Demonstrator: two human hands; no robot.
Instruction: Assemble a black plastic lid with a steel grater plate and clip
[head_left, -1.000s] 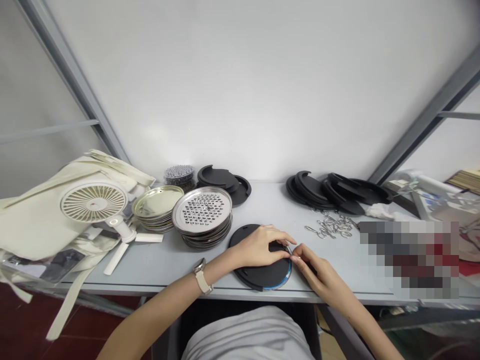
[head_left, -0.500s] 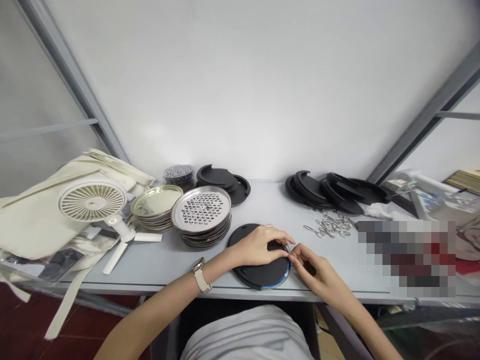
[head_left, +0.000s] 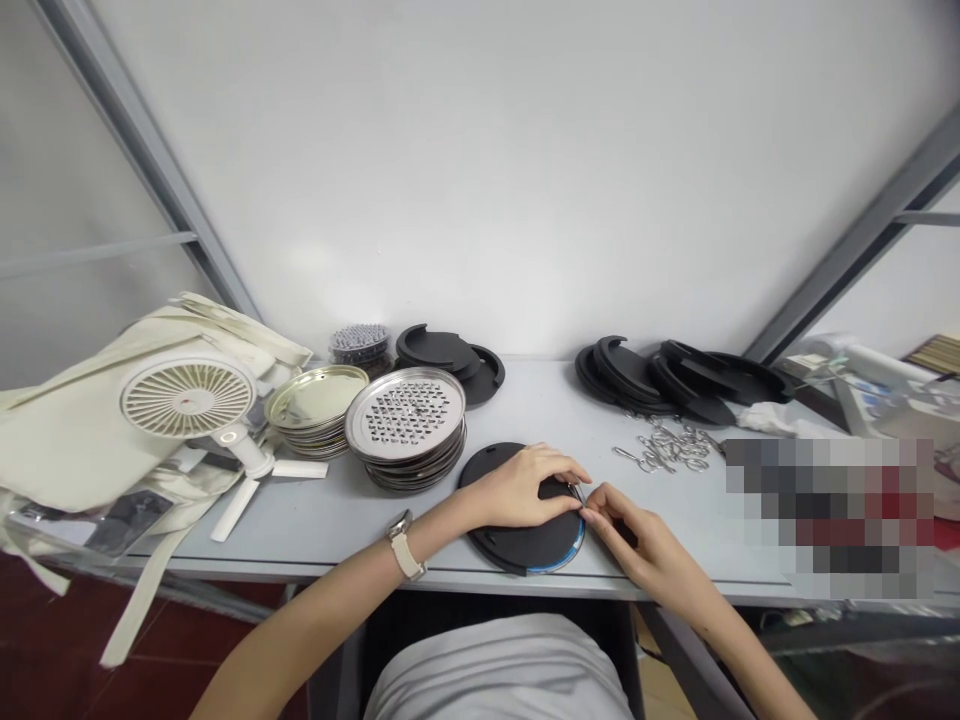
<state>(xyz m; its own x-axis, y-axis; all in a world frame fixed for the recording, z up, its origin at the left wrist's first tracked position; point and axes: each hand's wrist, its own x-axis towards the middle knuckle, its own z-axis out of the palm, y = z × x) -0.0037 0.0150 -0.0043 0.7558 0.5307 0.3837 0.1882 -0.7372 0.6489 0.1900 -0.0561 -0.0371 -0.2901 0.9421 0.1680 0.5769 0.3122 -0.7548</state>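
Note:
A black round holder lies flat near the table's front edge, with a blue-edged disc showing along its right rim. My left hand lies across it from the left, thumb and fingers curled around its right edge. At that edge is a small metal wire hook, partly covered by fingers. My right hand is closed in a pinch on this hook from the right. Behind it lies a loose heap of similar looped wire hooks.
Stacked grater discs and gold-coloured lids stand on the left beside a white fan and a cream bag. More black holders lie at the back and right. A blurred patch covers the right side.
Both hands keep their places at the holder's right edge; the right fingers have shifted only slightly. The whole view has moved a little.

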